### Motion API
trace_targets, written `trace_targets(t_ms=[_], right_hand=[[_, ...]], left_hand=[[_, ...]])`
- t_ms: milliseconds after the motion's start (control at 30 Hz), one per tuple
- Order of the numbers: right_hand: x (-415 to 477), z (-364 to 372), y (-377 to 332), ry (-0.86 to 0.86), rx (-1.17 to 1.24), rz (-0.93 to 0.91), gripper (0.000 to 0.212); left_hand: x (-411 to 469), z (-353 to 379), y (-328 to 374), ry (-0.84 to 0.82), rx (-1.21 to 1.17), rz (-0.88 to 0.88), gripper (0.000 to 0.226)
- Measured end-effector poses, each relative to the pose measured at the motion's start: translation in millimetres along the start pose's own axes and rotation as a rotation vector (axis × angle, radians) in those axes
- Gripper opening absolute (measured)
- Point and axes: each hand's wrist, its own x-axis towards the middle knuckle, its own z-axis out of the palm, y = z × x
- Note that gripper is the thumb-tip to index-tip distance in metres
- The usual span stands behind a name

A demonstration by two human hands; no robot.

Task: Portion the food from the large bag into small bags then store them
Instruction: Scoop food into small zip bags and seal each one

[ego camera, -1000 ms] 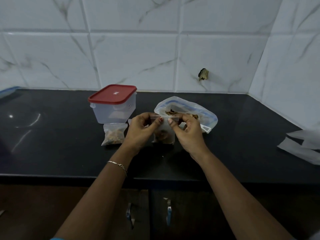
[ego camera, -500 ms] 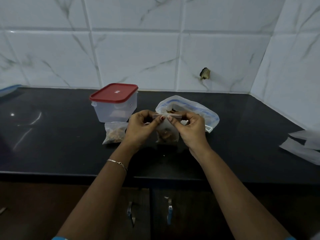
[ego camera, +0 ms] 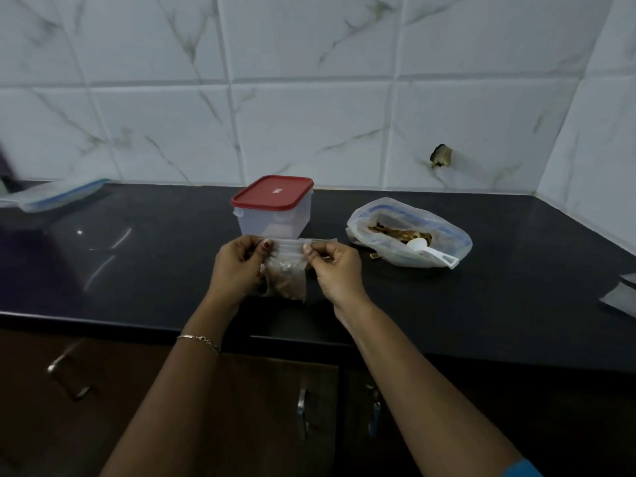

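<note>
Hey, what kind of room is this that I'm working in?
Most likely a home kitchen: a dark countertop runs along marble-look wall tiles, cupboard doors with metal handles sit below it, and a red-lidded food container stands on top.

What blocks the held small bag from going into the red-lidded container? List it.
Only the red lid, sitting closed on the container. The left hand and right hand pinch the top of the small bag just in front of it; nothing else lies between.
</note>
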Motion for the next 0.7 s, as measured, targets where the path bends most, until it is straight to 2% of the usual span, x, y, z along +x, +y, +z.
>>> trace_targets(t_ms=[100,200,367,567,700], right_hand=[[3,6,5,0.097,-0.067,0.030,0.005],[5,4,5,0.174,-0.122,0.016,0.013],[6,-8,8,0.105,-0.239,0.022,0.008],[-5,-38,3,0.061,-0.345,-0.066,0.013],[-17,-82,-5,0.112,-0.472,-0.175,0.013]], left_hand=[[4,-2,-10,0.016,0.047,-0.047,0.013],[8,3,-12,0.005,0.081,-0.070,0.010],[17,11,-9,0.045,0.131,-0.064,0.010],[13,14,5,0.026,0.149,-0.109,0.023],[2,28,29,0.171,0.279,0.044,0.041]])
